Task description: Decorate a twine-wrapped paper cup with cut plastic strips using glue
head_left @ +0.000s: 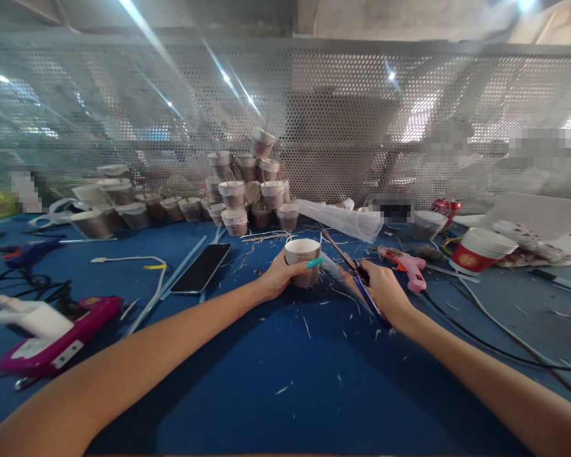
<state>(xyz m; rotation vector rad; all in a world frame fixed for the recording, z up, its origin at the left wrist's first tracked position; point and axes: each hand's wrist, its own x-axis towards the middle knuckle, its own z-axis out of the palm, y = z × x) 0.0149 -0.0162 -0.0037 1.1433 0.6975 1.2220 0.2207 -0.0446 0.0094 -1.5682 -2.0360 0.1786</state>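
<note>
My left hand (280, 275) is wrapped round a small brown-sided paper cup (302, 260) that stands on the blue table (276, 381). My right hand (384, 289) grips a pair of scissors (356, 279) with blue handles. Their blades point up and to the left, towards a clear strip of film beside the cup. Small white scraps lie scattered on the cloth around both hands.
A stack of similar cups (247, 190) stands behind, with more in a row to the left (124, 212). A black phone (200, 269), a pink glue gun (409, 265), a magenta glue gun (52, 346), a red-and-white cup stack (478, 251), cables and a perforated metal screen surround me.
</note>
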